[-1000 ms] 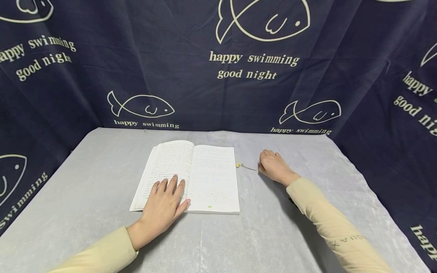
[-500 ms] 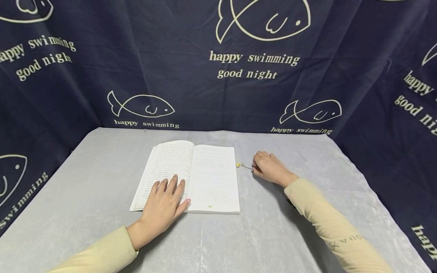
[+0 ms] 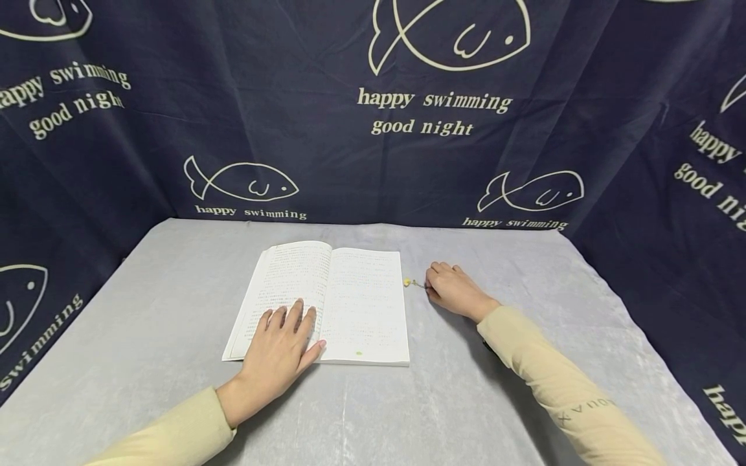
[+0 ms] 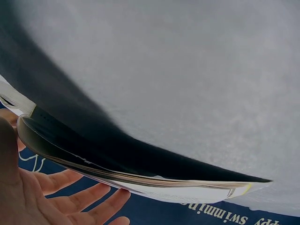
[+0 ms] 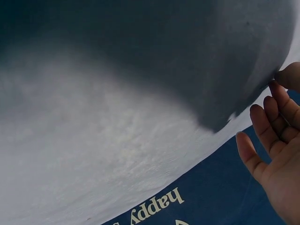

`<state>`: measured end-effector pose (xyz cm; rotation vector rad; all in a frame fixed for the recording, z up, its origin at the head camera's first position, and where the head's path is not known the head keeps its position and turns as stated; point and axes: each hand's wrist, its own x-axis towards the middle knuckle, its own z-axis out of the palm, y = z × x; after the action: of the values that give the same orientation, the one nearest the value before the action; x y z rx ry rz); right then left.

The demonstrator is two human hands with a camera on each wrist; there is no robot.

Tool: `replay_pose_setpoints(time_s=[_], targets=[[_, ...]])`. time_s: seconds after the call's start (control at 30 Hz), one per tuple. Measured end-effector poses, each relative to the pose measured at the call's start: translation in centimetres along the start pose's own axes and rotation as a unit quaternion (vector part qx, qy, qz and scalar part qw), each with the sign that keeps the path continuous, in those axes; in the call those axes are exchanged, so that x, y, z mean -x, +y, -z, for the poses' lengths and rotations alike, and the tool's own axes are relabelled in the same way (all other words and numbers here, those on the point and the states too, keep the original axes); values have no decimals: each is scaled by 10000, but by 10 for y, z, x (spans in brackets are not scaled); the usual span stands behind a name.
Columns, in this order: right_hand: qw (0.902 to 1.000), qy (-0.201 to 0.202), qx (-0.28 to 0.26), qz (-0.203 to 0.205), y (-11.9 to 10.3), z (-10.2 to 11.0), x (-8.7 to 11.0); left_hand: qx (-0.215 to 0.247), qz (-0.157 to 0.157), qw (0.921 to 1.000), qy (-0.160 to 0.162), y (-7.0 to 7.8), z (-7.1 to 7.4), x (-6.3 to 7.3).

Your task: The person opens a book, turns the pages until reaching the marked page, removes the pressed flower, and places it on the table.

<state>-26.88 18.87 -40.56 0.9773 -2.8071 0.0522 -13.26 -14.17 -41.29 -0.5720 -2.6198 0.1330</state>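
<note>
An open book [image 3: 367, 304] lies on the grey cloth, printed pages up. My left hand [image 3: 280, 353] rests spread over the lower left page, its thumb near the spine; the left wrist view shows the fingers [image 4: 101, 206] beyond the book's lower edge [image 4: 154, 185]. Right of the book is a thin dark stick with a small yellow charm [image 3: 407, 282] at its left end. My right hand [image 3: 457, 291] pinches the stick near its other end, which the fingers hide. In the right wrist view the thumb [image 5: 289, 76] and index fingertip come together, the other fingers loosely bent.
Grey cloth [image 3: 361, 414] covers the table. A dark blue curtain [image 3: 338, 129] with white fish and lettering hangs behind it and at both sides.
My right hand has moved left along the stick, covering more of it, and its fingers are now closer to the yellow charm. The left hand and the book have stayed put.
</note>
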Motion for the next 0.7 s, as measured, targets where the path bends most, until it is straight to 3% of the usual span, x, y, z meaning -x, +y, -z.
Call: replay_pose_setpoints(time_s=[0.17, 0.7], targets=[[10000, -11, 76, -4, -2, -1, -1, -26, -34, 9999, 127, 0, -1, 0], [9997, 183, 143, -123, 7, 0, -1, 122, 103, 9998, -87, -2, 0, 2]])
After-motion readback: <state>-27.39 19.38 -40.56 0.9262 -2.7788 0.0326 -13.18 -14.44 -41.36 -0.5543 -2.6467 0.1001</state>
